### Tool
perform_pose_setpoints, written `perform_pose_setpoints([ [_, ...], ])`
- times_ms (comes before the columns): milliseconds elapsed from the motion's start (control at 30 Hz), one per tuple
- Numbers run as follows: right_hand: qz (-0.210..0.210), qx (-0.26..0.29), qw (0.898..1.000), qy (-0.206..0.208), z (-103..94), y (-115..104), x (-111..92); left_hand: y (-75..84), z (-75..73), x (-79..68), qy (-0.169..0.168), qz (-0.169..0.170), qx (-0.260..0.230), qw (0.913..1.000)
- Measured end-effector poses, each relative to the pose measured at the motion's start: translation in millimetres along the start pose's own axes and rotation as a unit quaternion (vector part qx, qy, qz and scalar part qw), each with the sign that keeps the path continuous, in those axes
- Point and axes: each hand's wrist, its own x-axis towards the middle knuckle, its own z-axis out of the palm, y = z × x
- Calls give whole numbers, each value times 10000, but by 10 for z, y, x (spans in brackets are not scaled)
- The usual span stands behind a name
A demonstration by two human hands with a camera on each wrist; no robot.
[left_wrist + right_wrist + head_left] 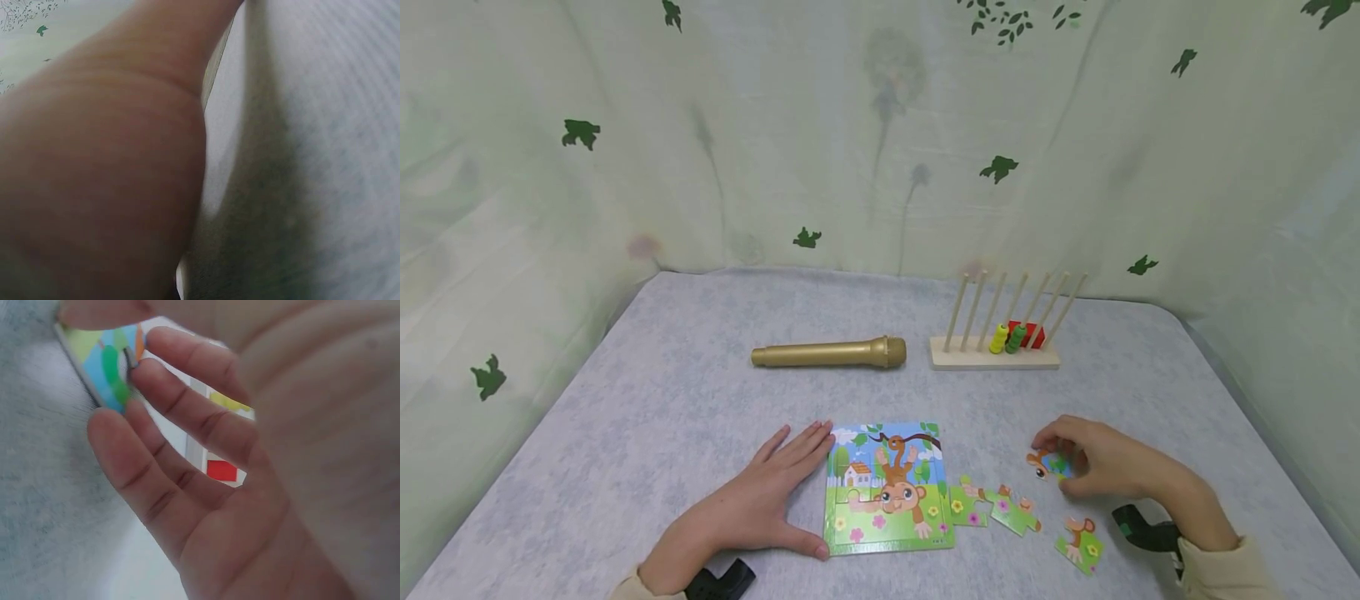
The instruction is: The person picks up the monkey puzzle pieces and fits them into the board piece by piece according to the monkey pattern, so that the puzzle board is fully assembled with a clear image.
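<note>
A square monkey jigsaw puzzle [887, 487] lies near the table's front. My left hand [767, 487] rests along its left side, fingers straight at the upper corner and thumb at the lower one. Off to the right, my right hand [1108, 458] pinches a puzzle piece [1060, 465] between thumb and fingers. In the right wrist view this piece [111, 372] shows blue and green, its edge tilted near the table surface. Between puzzle and right hand lie two loose pieces, one flowered [967, 507] and one green [1015, 512]. Another piece [1081, 546] with a brown monkey part sits below the right hand.
Behind the puzzle lies a gold toy microphone [827, 353]. To its right stands a wooden peg rack [955, 358] with upright rods, yellow beads [998, 339], green beads [1016, 340] and a red block [1033, 335]. A patterned cloth [760, 150] hangs behind the table.
</note>
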Motion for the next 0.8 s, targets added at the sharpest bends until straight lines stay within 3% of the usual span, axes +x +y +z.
perform_pose_setpoints([
  [800,31,-347,9994,74,4,-108,93,-5,6,3,21,-23,-40,10000],
])
